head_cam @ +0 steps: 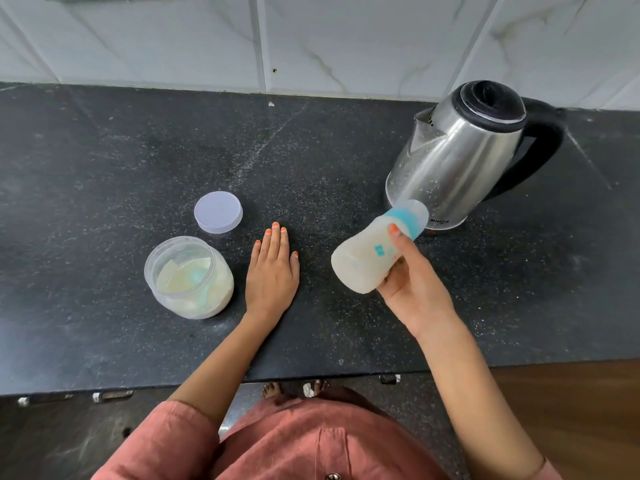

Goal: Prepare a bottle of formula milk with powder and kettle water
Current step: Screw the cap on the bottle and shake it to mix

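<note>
My right hand [412, 282] grips a baby bottle [363, 258] full of milky liquid, tilted above the counter, its teal collar and clear cap pointing toward the kettle. The steel kettle [457, 161] with black lid and handle stands at the back right. My left hand [273, 268] rests flat on the dark counter [121, 161], fingers straight. Left of it stands an open clear jar of formula powder [188, 278] with a teal scoop inside. The jar's lid [218, 212] lies on the counter behind it.
A white tiled wall [311, 39] runs behind the counter. The counter's front edge [311, 377] is near my body, with drawer handles below it and a wooden surface [571, 410] at lower right.
</note>
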Tool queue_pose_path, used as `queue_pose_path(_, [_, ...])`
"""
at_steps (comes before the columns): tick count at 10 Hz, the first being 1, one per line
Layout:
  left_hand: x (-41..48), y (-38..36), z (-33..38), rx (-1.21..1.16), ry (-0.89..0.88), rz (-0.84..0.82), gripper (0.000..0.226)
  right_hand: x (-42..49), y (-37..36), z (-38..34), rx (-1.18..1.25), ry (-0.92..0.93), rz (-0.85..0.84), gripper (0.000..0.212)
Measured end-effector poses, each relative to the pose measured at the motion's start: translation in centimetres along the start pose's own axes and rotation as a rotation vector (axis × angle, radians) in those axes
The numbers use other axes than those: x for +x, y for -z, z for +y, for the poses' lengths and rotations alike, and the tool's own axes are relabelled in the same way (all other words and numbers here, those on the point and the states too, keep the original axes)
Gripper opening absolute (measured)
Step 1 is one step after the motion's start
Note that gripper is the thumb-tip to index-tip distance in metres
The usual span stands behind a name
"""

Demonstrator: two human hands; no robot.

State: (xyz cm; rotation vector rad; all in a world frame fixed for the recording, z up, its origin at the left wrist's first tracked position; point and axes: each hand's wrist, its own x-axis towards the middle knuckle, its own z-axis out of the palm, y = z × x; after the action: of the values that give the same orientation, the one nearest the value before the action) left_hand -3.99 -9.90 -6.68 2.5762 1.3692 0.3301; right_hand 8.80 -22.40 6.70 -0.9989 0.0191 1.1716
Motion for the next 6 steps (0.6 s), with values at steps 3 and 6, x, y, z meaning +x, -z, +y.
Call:
queue_pose_path(3, [0.0, 0.0, 0.0, -0.004, 0.003, -0.025, 0.051, 0.6, 0.8, 0.5, 0.189, -0.213, -0.063, 0.051])
queue_pose_path(6, [0.0, 0.0, 0.0, -0.015, 0.002, -0.018, 0.051, 0.0, 0.8, -0.6, 0.052, -0.247, -0.383, 0.068])
